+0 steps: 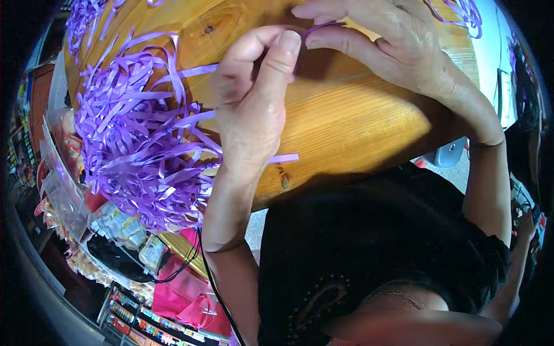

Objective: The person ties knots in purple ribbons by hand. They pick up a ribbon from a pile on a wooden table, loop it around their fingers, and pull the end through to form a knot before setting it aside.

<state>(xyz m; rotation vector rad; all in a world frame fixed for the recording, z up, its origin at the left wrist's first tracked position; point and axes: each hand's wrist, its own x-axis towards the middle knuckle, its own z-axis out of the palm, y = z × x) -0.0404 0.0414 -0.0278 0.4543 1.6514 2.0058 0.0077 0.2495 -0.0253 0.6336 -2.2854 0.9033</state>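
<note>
My left hand (257, 95) is closed in a pinch, thumb against forefinger, with a thin purple ribbon (304, 38) at its fingertips. From the right, my right hand (398, 49) meets it, the same ribbon running between its bent thumb and fingers. Both hands are above the wooden table (352, 130), near the top of the view. Left of my left wrist lies a large tangled heap of purple ribbon strips (135, 138). Several strands reach toward my left hand and pass behind it. One flat ribbon end (285, 158) sticks out right of that wrist.
More purple ribbons lie at the table's far left (86, 23) and far right (470, 17). Below the heap are plastic packages (118, 222), a pink bag (179, 294) and a black cable (210, 277). Shelves with small goods (156, 323) stand at the lower left.
</note>
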